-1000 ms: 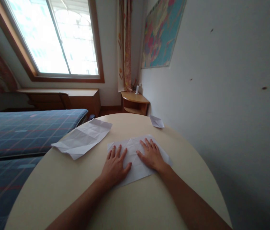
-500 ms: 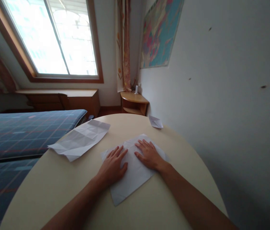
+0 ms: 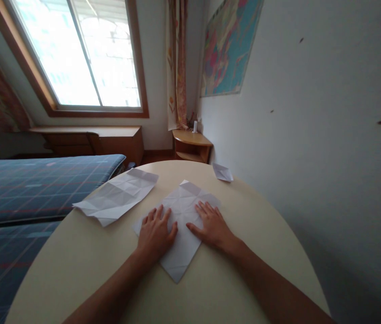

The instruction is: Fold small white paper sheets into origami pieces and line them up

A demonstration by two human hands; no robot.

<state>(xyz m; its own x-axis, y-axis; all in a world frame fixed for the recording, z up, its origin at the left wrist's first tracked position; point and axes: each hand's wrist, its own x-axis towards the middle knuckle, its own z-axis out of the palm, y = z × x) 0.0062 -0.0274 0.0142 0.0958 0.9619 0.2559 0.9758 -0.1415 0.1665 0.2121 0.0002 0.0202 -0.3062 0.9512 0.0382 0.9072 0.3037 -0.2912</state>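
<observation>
The creased white paper sheet (image 3: 182, 238) is being covered on its left by the left hand (image 3: 156, 234) and on its right by the right hand (image 3: 212, 225), both laid palm-down, nothing being grasped. On the round table (image 3: 261, 216), one diagonal is being pointed near-to-far between the hands, neither being clearly nearer.

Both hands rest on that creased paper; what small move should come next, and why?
Perhaps the right hand should fold the near corner of the paper toward its centre while the left hand presses down: that corner lies uncovered, and the paper is already creased.
</observation>
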